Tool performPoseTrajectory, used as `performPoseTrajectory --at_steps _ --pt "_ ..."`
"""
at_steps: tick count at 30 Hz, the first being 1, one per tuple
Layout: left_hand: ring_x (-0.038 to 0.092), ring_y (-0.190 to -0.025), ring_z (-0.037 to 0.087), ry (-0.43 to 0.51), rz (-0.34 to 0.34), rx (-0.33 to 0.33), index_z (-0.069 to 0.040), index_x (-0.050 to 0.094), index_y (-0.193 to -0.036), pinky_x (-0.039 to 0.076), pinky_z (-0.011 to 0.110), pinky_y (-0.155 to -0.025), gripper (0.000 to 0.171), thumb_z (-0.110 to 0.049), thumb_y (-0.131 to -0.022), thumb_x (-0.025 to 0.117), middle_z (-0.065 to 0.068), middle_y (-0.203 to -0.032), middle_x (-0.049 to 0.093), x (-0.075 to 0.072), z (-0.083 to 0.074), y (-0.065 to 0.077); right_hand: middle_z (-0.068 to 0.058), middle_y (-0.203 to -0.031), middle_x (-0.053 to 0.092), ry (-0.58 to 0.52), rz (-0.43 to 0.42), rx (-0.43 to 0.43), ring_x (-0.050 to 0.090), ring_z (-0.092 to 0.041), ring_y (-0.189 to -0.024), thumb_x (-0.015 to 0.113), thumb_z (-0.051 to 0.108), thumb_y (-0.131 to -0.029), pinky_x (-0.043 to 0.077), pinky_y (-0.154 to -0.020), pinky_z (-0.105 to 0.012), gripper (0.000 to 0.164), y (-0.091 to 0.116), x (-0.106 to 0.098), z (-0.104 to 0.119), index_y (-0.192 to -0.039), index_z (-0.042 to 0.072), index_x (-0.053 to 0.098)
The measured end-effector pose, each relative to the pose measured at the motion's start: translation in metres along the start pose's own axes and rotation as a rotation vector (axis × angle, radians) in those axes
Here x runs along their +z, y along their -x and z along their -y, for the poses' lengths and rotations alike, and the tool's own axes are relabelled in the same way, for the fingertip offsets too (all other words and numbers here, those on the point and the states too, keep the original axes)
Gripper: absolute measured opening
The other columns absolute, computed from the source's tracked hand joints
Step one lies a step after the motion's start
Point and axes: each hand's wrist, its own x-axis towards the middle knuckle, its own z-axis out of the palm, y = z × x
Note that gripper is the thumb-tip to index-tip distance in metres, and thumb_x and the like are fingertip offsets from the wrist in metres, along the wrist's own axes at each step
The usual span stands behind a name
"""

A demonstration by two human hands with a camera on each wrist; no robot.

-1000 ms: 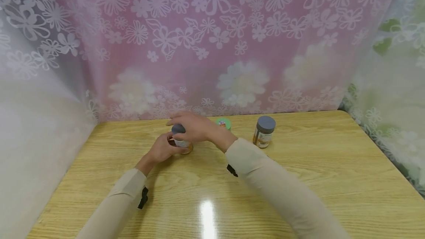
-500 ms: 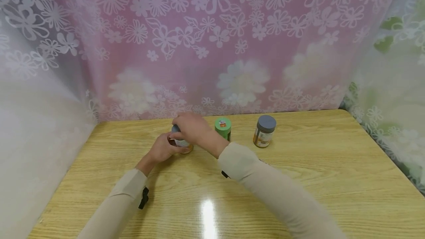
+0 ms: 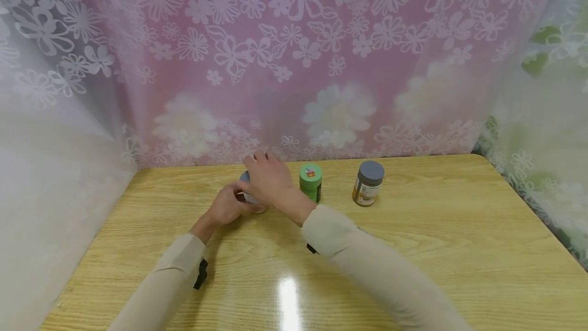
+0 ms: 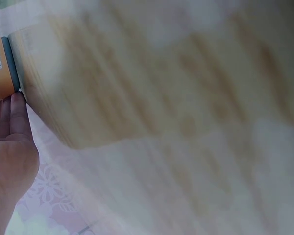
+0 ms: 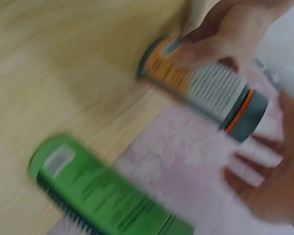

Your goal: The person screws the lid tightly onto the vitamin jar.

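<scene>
My left hand (image 3: 226,206) grips the body of a jar (image 3: 251,199) standing on the table at left of centre. The jar has a dark grey lid (image 5: 252,117), an orange and white label, and a thin orange ring below the lid. In the right wrist view the left thumb lies across the label. My right hand (image 3: 271,180) is at the lid, its fingers spread and loose around it; it hides much of the jar in the head view. Whether a fingertip touches the lid is unclear. In the left wrist view, only the jar's lower part (image 4: 0,73) shows.
A green jar with a green lid (image 3: 311,178) stands just right of the right hand. Farther right is another grey-lidded jar (image 3: 369,188) with a white and orange label. A pink floral curtain (image 3: 321,65) hangs behind the wooden table (image 3: 413,249).
The right hand first hovers spread over the lid, then curls round it while the wrist turns. Now its fingers have loosened and spread. The left hand keeps its hold on the jar.
</scene>
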Motion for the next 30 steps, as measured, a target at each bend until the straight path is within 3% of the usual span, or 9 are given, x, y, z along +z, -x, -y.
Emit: performPoseTrajectory --at_steps 3,6,8,10,12,17,22,27,30 --pt "0.055 -0.057 0.019 -0.07 0.0 -0.02 -0.012 0.063 -0.093 0.046 0.031 -0.052 0.027 -0.024 -0.072 0.075 0.006 -0.072 0.057 0.001 -0.001 0.0 -0.001 -0.136 0.033 -0.099 0.04 -0.158 0.028 -0.02 -0.125 0.035 0.057 -0.088 0.031 -0.097 -0.036 0.057 0.0 -0.004 -0.013 -0.134 0.024 0.038" --pt "0.055 -0.054 0.017 -0.112 -0.005 -0.092 -0.013 0.061 -0.096 0.045 0.031 -0.051 0.031 -0.028 -0.072 0.075 0.006 -0.065 0.058 0.002 -0.011 0.003 0.002 -0.142 0.027 -0.205 0.161 -0.311 0.023 -0.016 -0.129 0.044 0.045 -0.09 0.026 -0.1 -0.035 0.051 -0.002 -0.013 -0.024 -0.135 0.023 0.037" --pt "0.06 -0.067 0.018 -0.073 -0.001 -0.116 -0.009 0.059 -0.101 0.048 0.034 -0.059 0.035 -0.023 -0.073 0.074 0.007 -0.079 0.06 0.002 -0.02 0.006 0.002 -0.138 0.033 -0.271 0.238 -0.379 0.031 -0.015 -0.124 0.049 0.035 -0.091 0.03 -0.097 -0.032 0.045 -0.003 -0.018 -0.028 -0.133 0.02 0.042" --pt "0.061 -0.084 0.021 -0.009 0.004 -0.135 -0.007 0.056 -0.109 0.049 0.039 -0.07 0.041 -0.016 -0.073 0.074 0.009 -0.098 0.059 0.002 -0.027 0.009 0.003 -0.132 0.041 -0.316 0.291 -0.393 0.039 -0.012 -0.117 0.053 0.026 -0.09 0.034 -0.092 -0.028 0.041 -0.005 -0.021 -0.029 -0.129 0.017 0.047" --pt "0.06 -0.088 0.022 0.014 0.003 -0.13 -0.005 0.056 -0.108 0.048 0.041 -0.072 0.041 -0.013 -0.072 0.074 0.01 -0.102 0.058 0.002 -0.029 0.011 0.003 -0.125 0.046 -0.331 0.309 -0.373 0.045 -0.011 -0.109 0.056 0.022 -0.088 0.038 -0.086 -0.026 0.038 -0.006 -0.022 -0.027 -0.125 0.016 0.051" --pt "0.061 -0.084 0.021 0.021 -0.002 -0.115 -0.007 0.057 -0.109 0.049 0.039 -0.067 0.043 -0.017 -0.071 0.075 0.009 -0.099 0.06 0.001 -0.011 0.007 0.004 -0.115 0.053 -0.252 0.263 -0.287 0.05 -0.01 -0.097 0.059 0.026 -0.086 0.042 -0.077 -0.026 0.035 -0.006 -0.021 -0.017 -0.12 0.017 0.056" --pt "0.049 -0.049 0.015 -0.098 -0.027 -0.116 -0.015 0.06 -0.101 0.039 0.029 -0.045 0.039 -0.03 -0.069 0.076 0.01 -0.062 0.055 0.001 -0.002 0.005 0.007 -0.09 0.057 -0.201 0.127 -0.144 0.05 -0.009 -0.073 0.058 0.038 -0.085 0.042 -0.059 -0.023 0.027 -0.002 -0.013 -0.006 -0.102 0.018 0.063" --pt "0.056 -0.057 0.018 -0.113 -0.042 -0.117 -0.014 0.062 -0.098 0.045 0.03 -0.05 0.039 -0.033 -0.067 0.077 0.006 -0.072 0.06 0.002 -0.002 0.004 0.001 -0.094 0.054 -0.093 0.048 0.031 0.047 -0.016 -0.081 0.049 0.049 -0.085 0.045 -0.061 -0.026 0.04 0.003 -0.007 0.007 -0.104 0.016 0.059" --pt "0.051 -0.054 0.016 -0.123 -0.058 -0.135 -0.012 0.061 -0.093 0.043 0.029 -0.049 0.039 -0.036 -0.067 0.077 0.005 -0.067 0.056 0.002 -0.002 0.005 -0.003 -0.104 0.053 -0.038 0.039 0.083 0.047 -0.021 -0.091 0.048 0.05 -0.086 0.048 -0.069 -0.031 0.045 0.004 -0.005 0.013 -0.112 0.014 0.056"
